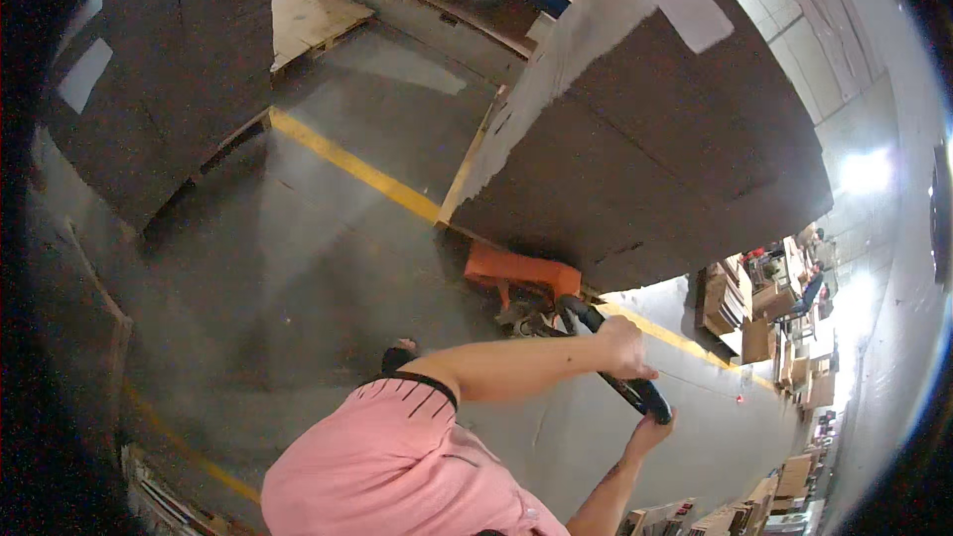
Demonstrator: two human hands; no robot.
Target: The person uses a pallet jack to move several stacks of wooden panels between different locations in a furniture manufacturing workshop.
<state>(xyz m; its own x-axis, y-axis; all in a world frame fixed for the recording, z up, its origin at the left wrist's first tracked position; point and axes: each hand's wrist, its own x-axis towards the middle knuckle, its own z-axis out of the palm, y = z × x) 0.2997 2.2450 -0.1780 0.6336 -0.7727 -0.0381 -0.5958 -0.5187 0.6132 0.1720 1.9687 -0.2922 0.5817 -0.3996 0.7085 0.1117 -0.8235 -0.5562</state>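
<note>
My left hand is closed around the black handle of a pallet jack, near its middle. At the handle's near end my right hand grips it as well, its fingers partly hidden. The orange body of the pallet jack sits low against a tall brown stack, which has a pale sheet on its upper side. A wooden pallet edge shows beneath the stack. The jack's forks are hidden.
Another tall dark brown stack stands on the left. Yellow lines cross the grey floor. Low wooden pallets and boards lie at the back. On the far right are cardboard boxes, wooden pieces and people at work.
</note>
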